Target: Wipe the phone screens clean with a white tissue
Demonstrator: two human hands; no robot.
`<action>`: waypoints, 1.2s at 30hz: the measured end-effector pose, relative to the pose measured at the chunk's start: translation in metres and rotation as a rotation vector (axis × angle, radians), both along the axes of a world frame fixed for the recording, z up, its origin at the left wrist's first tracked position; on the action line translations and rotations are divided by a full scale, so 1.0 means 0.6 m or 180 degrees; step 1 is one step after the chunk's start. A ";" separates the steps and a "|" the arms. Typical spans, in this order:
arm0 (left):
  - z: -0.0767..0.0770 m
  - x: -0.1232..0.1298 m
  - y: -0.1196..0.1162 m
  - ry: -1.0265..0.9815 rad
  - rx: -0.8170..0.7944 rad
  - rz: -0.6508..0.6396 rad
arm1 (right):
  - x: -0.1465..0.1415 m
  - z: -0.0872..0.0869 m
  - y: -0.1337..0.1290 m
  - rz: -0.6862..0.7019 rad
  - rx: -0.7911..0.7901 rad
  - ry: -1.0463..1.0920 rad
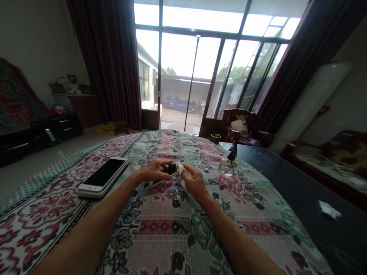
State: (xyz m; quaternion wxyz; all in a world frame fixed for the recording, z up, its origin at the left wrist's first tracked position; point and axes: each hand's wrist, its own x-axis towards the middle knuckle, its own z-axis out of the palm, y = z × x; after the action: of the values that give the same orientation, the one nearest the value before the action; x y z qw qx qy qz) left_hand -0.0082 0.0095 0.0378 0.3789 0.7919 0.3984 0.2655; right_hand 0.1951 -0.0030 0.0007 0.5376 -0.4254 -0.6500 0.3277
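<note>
My left hand (155, 170) is closed on a small device with a dark face and a pale edge (172, 169), held just above the tablecloth. Its exact kind is partly hidden by my fingers. In my right hand (195, 181) a crumpled white tissue (180, 168) is pinched, and it touches the device's right end. To the left of my hands lies a white smartphone (103, 175) with a black screen, stacked on another flat pale thing. On the right stands a clear spray bottle (228, 167) with a black nozzle.
A patterned tablecloth (160, 244) covers the round table. Beside it, a dark tabletop (289, 183) carries a crumpled white tissue piece (329, 210). Beyond are a wooden chair (228, 119), dark curtains (114, 65) and glass doors. A black cabinet (64, 126) stands at left.
</note>
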 end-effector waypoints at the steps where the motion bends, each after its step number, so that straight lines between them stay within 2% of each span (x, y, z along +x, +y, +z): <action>1: -0.002 -0.002 0.003 0.0054 -0.0003 0.0075 | -0.001 0.001 -0.002 0.0054 -0.0049 0.0006; 3: -0.004 -0.005 0.008 0.0242 -0.0015 0.0364 | -0.004 0.003 -0.006 0.0200 -0.0191 -0.0023; 5: -0.005 -0.006 0.011 0.0515 0.0064 0.0836 | -0.008 0.003 -0.009 0.0258 -0.0242 -0.0154; 8: -0.008 -0.006 0.014 0.1036 0.0337 0.1446 | -0.016 0.002 -0.013 -0.0057 0.0078 -0.0619; 11: -0.017 -0.002 0.013 0.1538 0.0536 0.1700 | -0.019 -0.001 -0.014 -0.0452 0.0417 -0.1229; 15: -0.023 0.007 0.014 0.1683 0.0501 0.1973 | -0.014 -0.006 -0.012 -0.0556 0.0425 -0.1723; 20: -0.009 -0.014 0.019 0.1612 0.0494 0.1646 | -0.005 -0.009 -0.004 -0.0633 0.0324 -0.1905; 24: -0.005 -0.033 0.010 0.1974 0.0647 0.0707 | 0.003 -0.011 0.002 -0.0690 0.0255 -0.1918; 26: -0.008 -0.028 0.005 0.2121 0.0656 0.0285 | 0.006 -0.013 0.005 -0.0708 0.0271 -0.1893; 28: -0.012 -0.016 0.000 0.2236 0.0691 0.0040 | 0.008 -0.016 0.008 -0.0721 0.0292 -0.1876; 32: -0.013 0.007 -0.009 0.2406 0.0589 -0.0097 | 0.009 -0.019 0.010 -0.0721 0.0302 -0.1875; 36: -0.003 0.009 -0.015 0.2450 0.0529 0.0059 | 0.010 -0.019 0.011 -0.0710 0.0293 -0.1820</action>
State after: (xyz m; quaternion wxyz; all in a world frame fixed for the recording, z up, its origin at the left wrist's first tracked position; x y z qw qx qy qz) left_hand -0.0031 0.0002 0.0358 0.1340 0.8580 0.4957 -0.0161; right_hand 0.2012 0.0035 -0.0107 0.3843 -0.5444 -0.7384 0.1039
